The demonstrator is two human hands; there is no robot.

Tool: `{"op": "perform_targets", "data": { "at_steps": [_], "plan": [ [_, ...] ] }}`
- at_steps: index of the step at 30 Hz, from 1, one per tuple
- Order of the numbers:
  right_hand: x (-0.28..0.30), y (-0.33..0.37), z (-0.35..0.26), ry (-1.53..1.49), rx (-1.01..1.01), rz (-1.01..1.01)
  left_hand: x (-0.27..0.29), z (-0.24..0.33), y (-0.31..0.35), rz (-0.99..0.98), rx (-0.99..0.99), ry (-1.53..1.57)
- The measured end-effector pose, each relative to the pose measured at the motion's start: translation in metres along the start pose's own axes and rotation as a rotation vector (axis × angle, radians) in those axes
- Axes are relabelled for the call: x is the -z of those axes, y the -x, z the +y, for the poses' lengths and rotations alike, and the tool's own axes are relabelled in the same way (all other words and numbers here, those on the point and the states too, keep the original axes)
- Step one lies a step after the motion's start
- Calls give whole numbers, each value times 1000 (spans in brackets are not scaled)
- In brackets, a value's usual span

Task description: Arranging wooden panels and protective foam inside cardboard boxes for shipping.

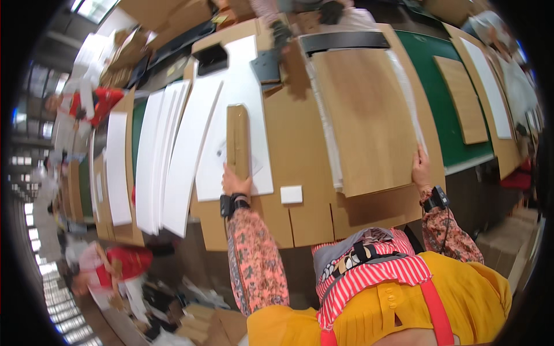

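Observation:
My left hand (236, 183) is closed round the near end of a narrow brown package (238, 135), which lies lengthwise over a white panel (254, 167). To the right is a stack topped by a wood-grain panel (363, 121), with white foam sheet (323, 121) showing along its sides. My right hand (422, 166) grips the near right edge of this stack, its fingers partly hidden. A small white block (291, 195) sits on the cardboard (294, 138) between the white panel and the stack.
Long white boards (184, 155) lean in a row to the left. At the far edge, a co-worker's gloved hand (281, 33) is beside a grey-blue piece (266, 66). A black strip (345, 40) crosses the stack's far end. Another wood-grain panel (461, 98) lies on a green surface at right.

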State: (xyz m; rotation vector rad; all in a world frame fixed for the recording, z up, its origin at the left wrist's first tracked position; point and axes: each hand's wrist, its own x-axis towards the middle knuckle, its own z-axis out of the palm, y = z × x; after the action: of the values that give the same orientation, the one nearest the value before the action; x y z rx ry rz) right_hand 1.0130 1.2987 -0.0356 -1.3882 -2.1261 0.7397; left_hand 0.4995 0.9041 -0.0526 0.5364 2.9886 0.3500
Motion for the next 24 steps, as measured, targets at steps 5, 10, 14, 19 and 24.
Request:
{"op": "perform_targets", "data": {
  "at_steps": [5, 10, 14, 19, 24],
  "plan": [
    [11, -2, 21, 14, 19, 108, -1, 43, 29, -419, 160, 1069],
    [47, -15, -35, 204, 180, 170, 59, 152, 144, -504, 183, 1318],
    [97, -19, -139, -782, -121, -458, 92, 301, 237, -384, -140, 1085],
    [116, -38, -84, -954, -139, -250, 80, 464, 297, -374, -710, 797],
    [179, -117, 19, -1224, -273, -338, 17, 469, 298, -435, -637, 591]
  ]
}}
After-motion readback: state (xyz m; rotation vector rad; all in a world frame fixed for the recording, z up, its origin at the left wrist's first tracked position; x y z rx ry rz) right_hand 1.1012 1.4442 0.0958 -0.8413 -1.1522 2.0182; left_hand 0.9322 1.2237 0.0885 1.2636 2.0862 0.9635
